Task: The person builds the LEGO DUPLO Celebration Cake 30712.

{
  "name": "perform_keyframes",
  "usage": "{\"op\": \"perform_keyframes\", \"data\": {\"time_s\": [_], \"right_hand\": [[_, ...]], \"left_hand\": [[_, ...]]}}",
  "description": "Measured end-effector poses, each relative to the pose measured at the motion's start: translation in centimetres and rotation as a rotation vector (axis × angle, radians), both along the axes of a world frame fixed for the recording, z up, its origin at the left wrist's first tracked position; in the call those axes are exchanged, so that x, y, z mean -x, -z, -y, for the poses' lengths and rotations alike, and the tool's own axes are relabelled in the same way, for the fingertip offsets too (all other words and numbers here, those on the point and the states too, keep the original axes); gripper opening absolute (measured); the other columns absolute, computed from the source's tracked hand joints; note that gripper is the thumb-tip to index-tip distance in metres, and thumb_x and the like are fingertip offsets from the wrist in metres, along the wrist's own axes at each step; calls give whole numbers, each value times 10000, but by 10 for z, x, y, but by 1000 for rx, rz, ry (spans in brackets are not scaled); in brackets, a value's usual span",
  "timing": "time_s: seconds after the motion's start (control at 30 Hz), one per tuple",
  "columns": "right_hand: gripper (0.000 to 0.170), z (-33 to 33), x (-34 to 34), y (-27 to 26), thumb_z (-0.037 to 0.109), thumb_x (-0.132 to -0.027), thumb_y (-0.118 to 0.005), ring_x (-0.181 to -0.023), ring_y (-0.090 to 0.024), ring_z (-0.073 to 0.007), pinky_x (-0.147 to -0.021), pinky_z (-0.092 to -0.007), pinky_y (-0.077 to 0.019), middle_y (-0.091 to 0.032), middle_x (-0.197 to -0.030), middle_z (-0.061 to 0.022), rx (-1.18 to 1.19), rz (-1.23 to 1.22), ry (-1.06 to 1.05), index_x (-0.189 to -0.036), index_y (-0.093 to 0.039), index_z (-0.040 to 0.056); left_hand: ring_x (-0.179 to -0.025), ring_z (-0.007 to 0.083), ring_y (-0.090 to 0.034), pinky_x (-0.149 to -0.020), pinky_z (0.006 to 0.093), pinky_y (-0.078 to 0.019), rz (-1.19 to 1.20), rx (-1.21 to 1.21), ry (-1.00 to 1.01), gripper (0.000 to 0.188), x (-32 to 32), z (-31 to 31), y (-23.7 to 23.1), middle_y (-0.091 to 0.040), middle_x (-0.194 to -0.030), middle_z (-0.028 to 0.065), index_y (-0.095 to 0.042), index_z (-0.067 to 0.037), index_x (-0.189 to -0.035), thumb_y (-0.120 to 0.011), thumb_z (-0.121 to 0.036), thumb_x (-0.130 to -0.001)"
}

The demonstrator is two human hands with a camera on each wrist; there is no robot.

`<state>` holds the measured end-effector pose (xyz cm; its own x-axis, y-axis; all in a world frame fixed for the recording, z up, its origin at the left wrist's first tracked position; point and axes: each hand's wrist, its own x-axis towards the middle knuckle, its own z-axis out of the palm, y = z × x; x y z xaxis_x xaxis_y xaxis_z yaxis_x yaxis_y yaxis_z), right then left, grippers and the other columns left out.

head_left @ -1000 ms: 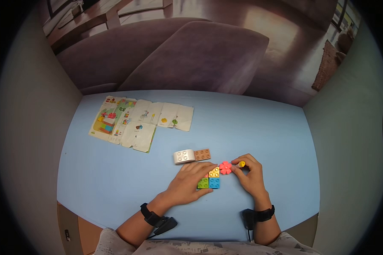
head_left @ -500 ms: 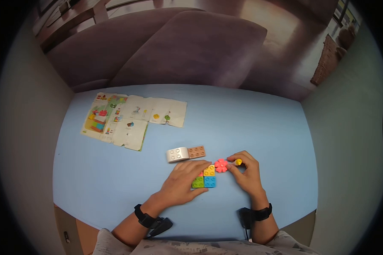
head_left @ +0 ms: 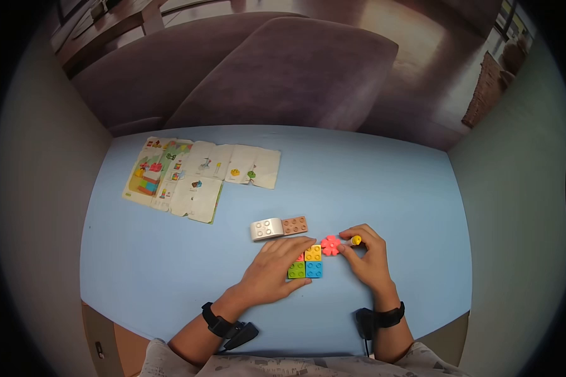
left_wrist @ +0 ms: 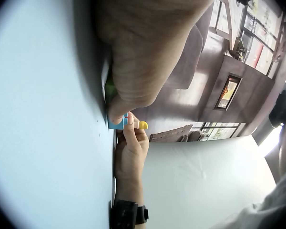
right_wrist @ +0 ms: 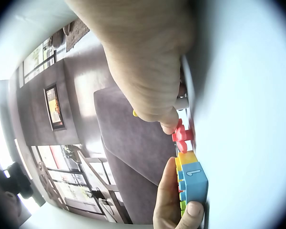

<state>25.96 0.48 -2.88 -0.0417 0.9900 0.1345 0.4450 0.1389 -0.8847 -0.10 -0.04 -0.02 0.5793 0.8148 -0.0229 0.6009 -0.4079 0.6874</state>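
My left hand [head_left: 271, 270] grips a square group of toy building blocks on the table, thumb at the near side and fingers over the far side. In it are a green block [head_left: 296, 270], a blue block [head_left: 314, 270], a yellow block [head_left: 313, 252] and a red one [head_left: 300, 257], partly hidden by fingers. A pink flower piece [head_left: 330, 245] sits right beside the yellow block. My right hand [head_left: 366, 259] pinches the flower's edge between thumb and fingertips. Within that hand's curl stands a white candle piece with a yellow top [head_left: 356, 240]; its lower part is hidden.
Beyond my left hand lie a white curved block [head_left: 266, 229] and a brown block [head_left: 295, 225], side by side. A creased instruction sheet [head_left: 198, 176] is spread at the back left. Grey walls [head_left: 516, 207] border the blue table [head_left: 383, 182] on both sides.
The head view has shifted a little, moving everything in it together. Both hands keep their places on the block group and at the flower.
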Motion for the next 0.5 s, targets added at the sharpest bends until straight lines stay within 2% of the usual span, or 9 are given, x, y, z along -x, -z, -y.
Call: {"op": "perform_keyframes", "data": {"time_s": [0.3, 0.5], "right_hand": [[235, 1, 0, -1, 57, -852, -838, -906, -702, -232, -809, -324, -566, -727, -1004, -102, -9, -12, 12, -1069, -754, 29], [228, 2, 2, -2, 52, -859, -838, -895, -690, -202, -807, -319, -562, -724, -1010, -88, 34, -52, 42, -1063, -743, 14]], "left_hand": [[-1423, 348, -497, -1187, 477, -390, 23, 3, 4, 843, 0, -1, -2, -531, -1542, 128, -478, -125, -1579, -856, -371, -867], [-1412, 354, -488, -1197, 472, -391, 11, 23, -7, 840, 0, 0, -8, -501, -1552, 120, -449, -145, -1595, -842, -358, -885]]}}
